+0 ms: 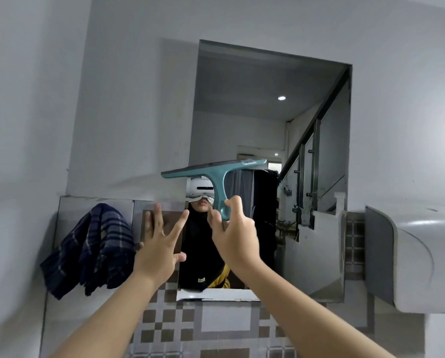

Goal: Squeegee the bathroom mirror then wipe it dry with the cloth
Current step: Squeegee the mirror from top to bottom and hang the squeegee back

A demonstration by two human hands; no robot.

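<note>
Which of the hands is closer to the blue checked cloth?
Left. The left hand is spread open just right of the cloth; the right hand holds the squeegee, farther right.

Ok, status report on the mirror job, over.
Right hand grips squeegee, raised at mirror. Left hand open, empty. Cloth hanging left, untouched. Nothing blocking.

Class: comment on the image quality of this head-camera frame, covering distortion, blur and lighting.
Head view: wide-angle lens bends the mirror edges and wall lines; plaid cloth at left is smeared; squeegee and right hand fairly sharp; soft, even light, with ceiling lamps reflected as bright spots.
</note>
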